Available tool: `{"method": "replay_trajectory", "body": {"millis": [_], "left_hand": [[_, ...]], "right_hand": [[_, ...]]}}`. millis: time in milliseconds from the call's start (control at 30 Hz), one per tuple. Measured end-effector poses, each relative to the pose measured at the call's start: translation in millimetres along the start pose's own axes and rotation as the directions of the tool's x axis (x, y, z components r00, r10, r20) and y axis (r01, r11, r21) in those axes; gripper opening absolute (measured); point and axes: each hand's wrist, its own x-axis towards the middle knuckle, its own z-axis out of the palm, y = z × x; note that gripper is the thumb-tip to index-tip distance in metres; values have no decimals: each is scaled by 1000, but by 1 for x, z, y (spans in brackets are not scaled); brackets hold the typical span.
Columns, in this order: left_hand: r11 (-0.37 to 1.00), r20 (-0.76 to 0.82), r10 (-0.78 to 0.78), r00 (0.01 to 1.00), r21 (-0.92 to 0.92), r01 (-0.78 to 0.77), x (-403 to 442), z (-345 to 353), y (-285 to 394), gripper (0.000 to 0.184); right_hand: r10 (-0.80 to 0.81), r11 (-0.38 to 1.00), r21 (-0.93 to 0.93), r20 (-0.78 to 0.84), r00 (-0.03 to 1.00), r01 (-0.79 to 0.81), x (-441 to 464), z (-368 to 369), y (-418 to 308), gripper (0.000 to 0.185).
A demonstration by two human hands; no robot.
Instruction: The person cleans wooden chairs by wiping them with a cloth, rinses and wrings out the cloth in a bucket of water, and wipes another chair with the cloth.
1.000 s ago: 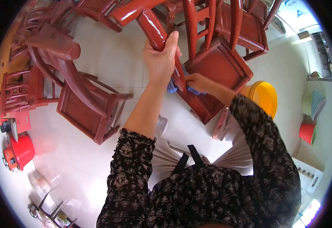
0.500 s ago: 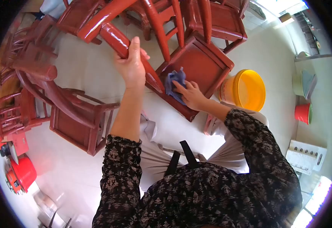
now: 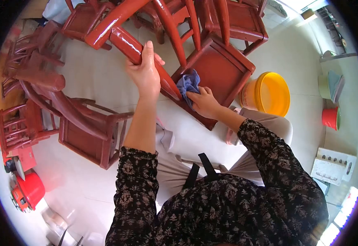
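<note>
A glossy red-brown wooden chair (image 3: pixel 218 74) stands before me, its curved back post (image 3: pixel 126 44) rising toward the camera at upper left. My left hand (image 3: pixel 146 74) is wrapped round that post, thumb pointing up. On the seat's near left part, beside the foot of the post, my right hand (image 3: pixel 203 101) grips a crumpled blue cloth (image 3: pixel 188 83). Most of the cloth bulges out beyond the fingers, and it lies against the seat surface.
A yellow bucket (image 3: pixel 274 94) stands right of the chair. More red chairs are behind it, and another chair (image 3: pixel 82 137) stands at left. A red basin (image 3: pixel 32 188) is at lower left, a small red pot (image 3: pixel 330 118) at far right.
The right hand and cloth have come from behind the post onto the seat beside it, and more of the cloth shows. The left hand still holds the post. The camera view has shifted.
</note>
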Motion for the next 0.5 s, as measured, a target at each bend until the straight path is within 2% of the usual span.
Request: {"method": "replay_trajectory", "body": {"millis": [67, 100, 167, 300, 367, 400, 467, 500], "left_hand": [[1000, -19, -4, 1000, -14, 3, -1, 1, -1, 21], [1000, -18, -4, 1000, -16, 4, -1, 1, -1, 21], [1000, -45, -1, 999, 4, 1, -2, 1, -1, 22], [1000, -48, -14, 999, 14, 14, 1, 2, -3, 23], [1000, -78, -11, 997, 10, 11, 0, 3, -4, 24], [1000, -73, -15, 997, 14, 16, 0, 2, -4, 24], [999, -55, 3, 998, 48, 0, 1, 1, -5, 24], [999, -54, 3, 999, 47, 0, 1, 2, -4, 24]], "right_hand": [[-175, 978, -126, -72, 982, 165, 0, 10, 12, 47], [-174, 978, -128, -72, 982, 164, 4, 10, 13, 47], [-276, 952, -160, -94, 956, 259, 20, 10, 19, 46], [-291, 938, -207, -32, 956, 279, 43, -5, 23, 43], [-306, 892, -330, 62, 950, 309, 42, -12, 29, 40], [-302, 895, -325, 59, 952, 304, 42, -18, 34, 40], [-173, 869, -462, 51, 984, 177, 44, -33, 46, 39], [-164, 876, -465, -38, 986, 128, 44, -34, 49, 40]]}}
